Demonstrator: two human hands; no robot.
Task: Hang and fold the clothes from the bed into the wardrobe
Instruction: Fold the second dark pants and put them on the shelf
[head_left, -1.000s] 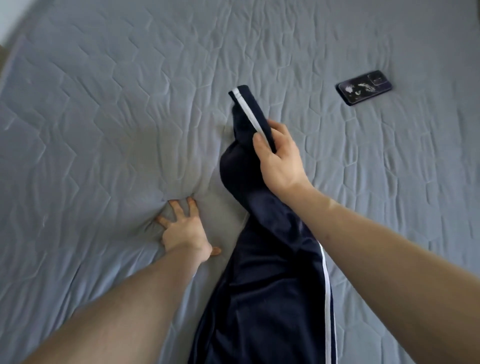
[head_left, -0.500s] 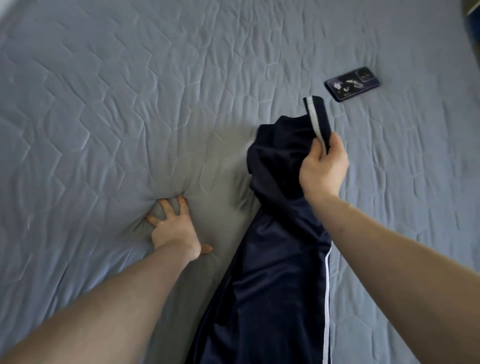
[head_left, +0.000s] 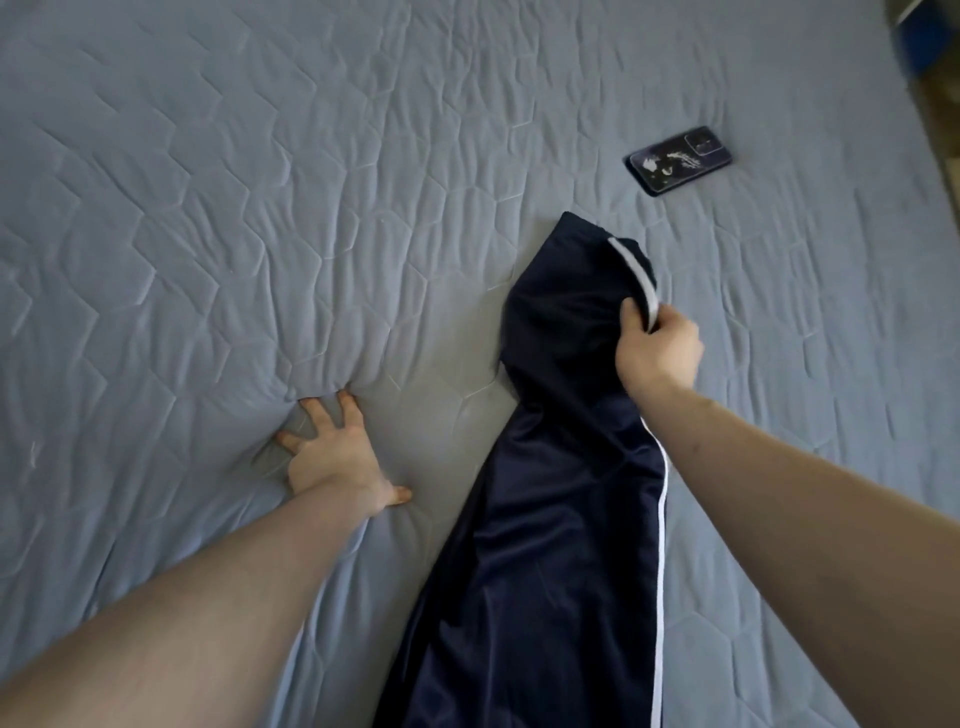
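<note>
My right hand (head_left: 657, 353) pinches the striped end of the dark trousers (head_left: 556, 519) lying on the bed (head_left: 260, 208), my left hand (head_left: 337, 457) presses flat with spread fingers; the fabric looks light, soft and slippery, so I would hold the hem.

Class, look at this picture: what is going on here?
A person is dealing with dark trousers on a bed. The right hand grips their far end by the white stripe, lifted slightly. The left hand presses flat on the bedcover. A phone lies beyond.
</note>
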